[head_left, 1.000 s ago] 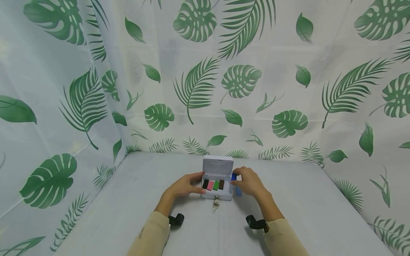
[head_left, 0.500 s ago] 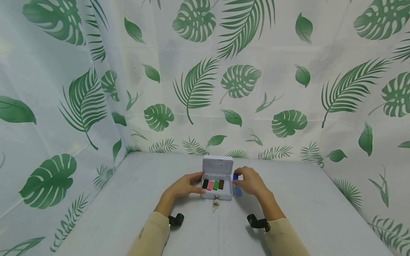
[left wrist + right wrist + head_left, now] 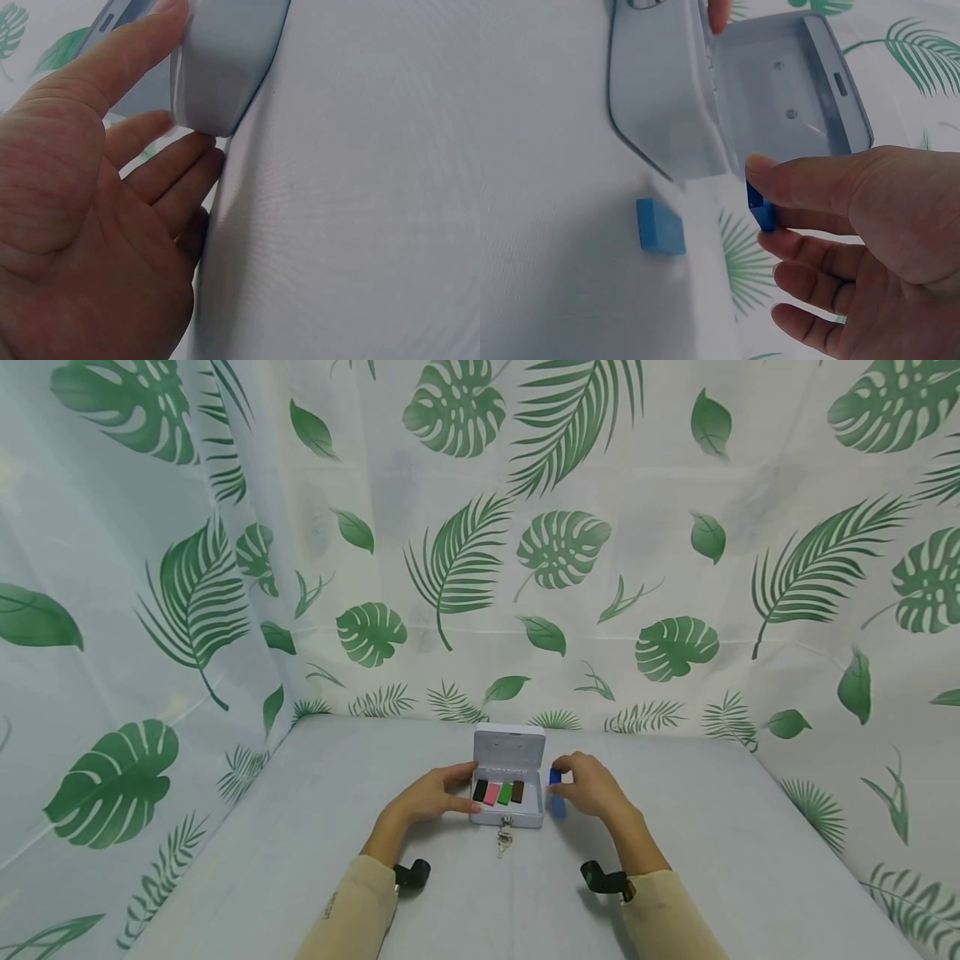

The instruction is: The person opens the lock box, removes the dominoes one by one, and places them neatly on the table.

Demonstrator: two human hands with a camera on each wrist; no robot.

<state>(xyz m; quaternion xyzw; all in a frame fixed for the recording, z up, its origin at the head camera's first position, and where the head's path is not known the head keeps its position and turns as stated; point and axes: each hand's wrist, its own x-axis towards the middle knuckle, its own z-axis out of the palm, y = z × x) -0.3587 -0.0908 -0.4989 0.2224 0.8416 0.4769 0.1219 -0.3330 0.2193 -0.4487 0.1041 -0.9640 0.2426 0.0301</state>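
Observation:
A grey metal cash box (image 3: pixel 529 819) stands on the table with its lid (image 3: pixel 510 750) raised. Inside, side by side, lie a black block (image 3: pixel 481 790), a pink one, a green block (image 3: pixel 505 792) and a brown block (image 3: pixel 518 791). My left hand (image 3: pixel 427 795) holds the box's left end, thumb on the rim and fingertips against the side. Just right of the box, my right hand (image 3: pixel 590 785) pinches a dark blue block (image 3: pixel 761 210) between thumb and fingers, off the table. A lighter blue block (image 3: pixel 660 226) sits on the table below it.
Keys (image 3: pixel 506 839) hang from the lock at the box's front. A white cloth covers the table (image 3: pixel 480 910). Behind it and at the sides hangs a leaf-patterned curtain (image 3: pixel 465 685).
My right hand has shifted slightly right with the dark blue block, widening the gap from the box's side. The left hand and the box have stayed put.

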